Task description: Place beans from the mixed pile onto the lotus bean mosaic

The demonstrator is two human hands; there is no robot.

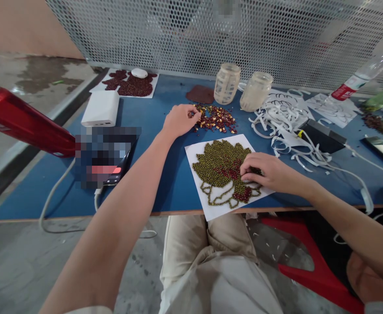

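Head view, nearest stuff first: our beige-trousered lap [186, 244], then the white paper [207, 208] on the blue table [173, 187], one corner poking over the front edge. It's carrying a mosaic of green and red beans [211, 168], with some bare patches near the bottom. Our right hand [265, 172] is over its right side, fingers curled in and thumb close to the index; we can't tell if there's a bean in there.

Handling-wise, we'd guess the sheet is light and bendy but a bit top-heavy with beans, which could pop off if it flexes. We'd slide it flat by the bare white margins, not grab the beans.

Further back, our left hand [181, 120] is at the left edge of the loose mixed seeds [219, 120], thumb and index nearly together, contents hidden. Those look hard, tiny and slippery, so fingertip pinches, one at a time. Behind them: two glass jars [227, 85], then a perforated metal screen [184, 35].
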